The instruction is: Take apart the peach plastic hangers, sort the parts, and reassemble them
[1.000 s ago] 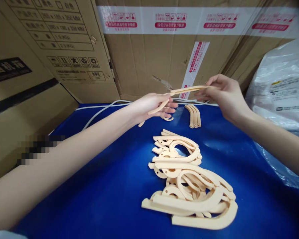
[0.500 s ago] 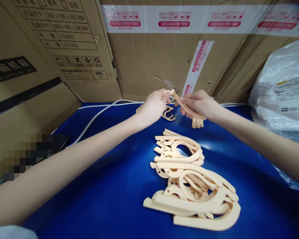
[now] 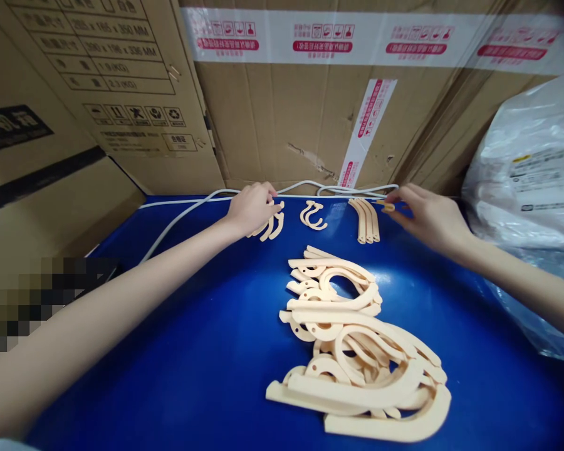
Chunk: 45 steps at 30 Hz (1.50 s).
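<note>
My left hand point(image 3: 252, 210) is at the back of the blue table, fingers closed at the top of a row of curved cream hanger arms point(image 3: 276, 227). It pinches the upper end of one; the fingers partly hide the row. To the right, my right hand point(image 3: 425, 216) pinches a cream hanger arm point(image 3: 388, 207), seen nearly end-on. Just left of that hand, several slim hanger arms point(image 3: 368, 220) lie side by side. Between the hands rest small cream hanger hooks point(image 3: 314, 216). Nearer me is a large pile of folded cream hangers point(image 3: 357, 388), overlapping one another.
Cardboard boxes point(image 3: 272, 125) wall off the back and left of the blue table point(image 3: 183, 326). A white cable point(image 3: 183, 218) runs along the back edge. At right stands a clear plastic-wrapped package point(image 3: 536, 169). A pixelated dark object point(image 3: 47, 300) is at left.
My hands were together on one hanger piece and have moved apart. The left went to the row at left, the right to beside the slim arms. The view has shifted slightly.
</note>
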### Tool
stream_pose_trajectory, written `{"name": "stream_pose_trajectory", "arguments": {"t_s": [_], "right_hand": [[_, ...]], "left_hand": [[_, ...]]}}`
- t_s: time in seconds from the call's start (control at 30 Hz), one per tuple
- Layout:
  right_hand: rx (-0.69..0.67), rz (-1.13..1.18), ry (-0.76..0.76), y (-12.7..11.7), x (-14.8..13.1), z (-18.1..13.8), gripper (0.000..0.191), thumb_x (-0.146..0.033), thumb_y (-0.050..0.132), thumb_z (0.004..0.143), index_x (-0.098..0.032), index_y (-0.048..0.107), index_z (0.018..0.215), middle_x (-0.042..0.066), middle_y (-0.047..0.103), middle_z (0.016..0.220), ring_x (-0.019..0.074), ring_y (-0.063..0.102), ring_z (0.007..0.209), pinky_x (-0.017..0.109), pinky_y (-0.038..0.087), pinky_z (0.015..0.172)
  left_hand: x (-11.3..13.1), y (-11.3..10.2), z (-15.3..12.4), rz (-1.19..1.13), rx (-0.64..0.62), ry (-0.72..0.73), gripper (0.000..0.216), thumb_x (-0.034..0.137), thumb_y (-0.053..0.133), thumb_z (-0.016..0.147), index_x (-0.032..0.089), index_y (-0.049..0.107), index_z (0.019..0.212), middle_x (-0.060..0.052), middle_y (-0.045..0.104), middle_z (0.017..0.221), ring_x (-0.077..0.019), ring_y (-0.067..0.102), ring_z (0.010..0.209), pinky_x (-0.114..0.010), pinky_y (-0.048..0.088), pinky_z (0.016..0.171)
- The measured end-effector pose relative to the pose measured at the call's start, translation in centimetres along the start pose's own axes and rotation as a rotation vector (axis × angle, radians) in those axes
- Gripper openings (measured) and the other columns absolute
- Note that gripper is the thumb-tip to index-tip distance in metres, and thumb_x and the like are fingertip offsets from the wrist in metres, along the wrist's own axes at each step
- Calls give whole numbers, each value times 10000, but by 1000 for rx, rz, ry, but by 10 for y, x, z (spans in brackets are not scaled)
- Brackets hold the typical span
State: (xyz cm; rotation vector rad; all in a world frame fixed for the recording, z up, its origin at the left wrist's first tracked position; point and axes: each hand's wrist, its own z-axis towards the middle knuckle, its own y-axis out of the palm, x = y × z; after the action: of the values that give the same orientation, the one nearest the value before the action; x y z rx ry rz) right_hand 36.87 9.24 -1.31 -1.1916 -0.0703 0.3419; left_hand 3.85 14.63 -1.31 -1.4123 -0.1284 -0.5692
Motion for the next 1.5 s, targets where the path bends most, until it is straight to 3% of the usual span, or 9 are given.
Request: {"name": "stream_pose_trajectory", "arguments": {"t_s": [0.1,0.27,0.53,0.67,0.77,1.0,1.17,1.3,1.5], "right_hand": [[-93,-4,-73,8,7,-12,111,-254,505,875,-213,571,955,138,656,1073,288,648,878,353,446,709],[-150,40,-137,16,10,-15,220,-191,391,905,-218,599,973,120,650,1149,276,655,975,364,479,831],[-158,57,-89,6,-4,-12,303,-229,369,917,-224,635,1063,141,666,1116,302,651,938,403,487,803],[-63,83,-190,-5,-31,-21,281,-307,410,961,-205,661,1037,126,685,1062,282,649,983,387,490,829],[-146,154,-318,-8,-56,-31,313,-419,479,972,-214,688,1083,95,674,1093,239,644,1025,345,490,870],[-229,245,-362,4,-77,-27,349,-420,439,996,-184,678,906,72,647,966,192,623,836,321,466,739],[-64,349,-170,-12,-82,-15,284,-442,509,959,-202,640,880,13,634,713,148,537,585,289,379,564],[121,341,-97,-29,-84,0,244,-408,543,946,-196,624,855,17,653,697,137,538,552,281,355,540],[304,-156,-181,-51,-84,32,327,-388,428,1013,-162,623,1145,82,707,891,217,664,807,296,349,613]], "left_hand": [[-1,6,-14,73,-4,111,491,429,567,875,149,570,1278,-156,540,1350,-333,420,1312,-479,309,1117],[-9,22,-31,107,-134,169,612,492,406,957,163,392,1473,-164,284,1591,-332,204,1489,-526,203,1191],[-15,31,-32,129,-165,150,584,389,261,1002,131,294,1524,-176,169,1638,-318,97,1527,-539,147,1213],[-9,27,-31,129,-139,149,593,388,272,1000,106,290,1521,-181,149,1639,-327,72,1529,-524,115,1224],[5,17,-36,129,-123,203,603,400,293,1005,93,284,1524,-166,123,1649,-298,27,1534,-491,73,1237],[34,1,-58,-15,-198,388,476,493,423,977,161,632,1246,-121,401,1548,-305,164,1509,-505,115,1224],[46,-3,-51,-596,-272,89,356,442,691,817,139,731,998,-98,718,1105,-275,624,1123,-432,415,1053],[60,-14,-35,-1138,-257,-99,191,262,723,820,119,723,945,-90,741,1007,-160,673,948,-322,486,929],[83,-27,-15,-1105,-37,88,229,239,592,941,109,692,782,-29,675,759,-70,602,672,-189,448,642]]}}
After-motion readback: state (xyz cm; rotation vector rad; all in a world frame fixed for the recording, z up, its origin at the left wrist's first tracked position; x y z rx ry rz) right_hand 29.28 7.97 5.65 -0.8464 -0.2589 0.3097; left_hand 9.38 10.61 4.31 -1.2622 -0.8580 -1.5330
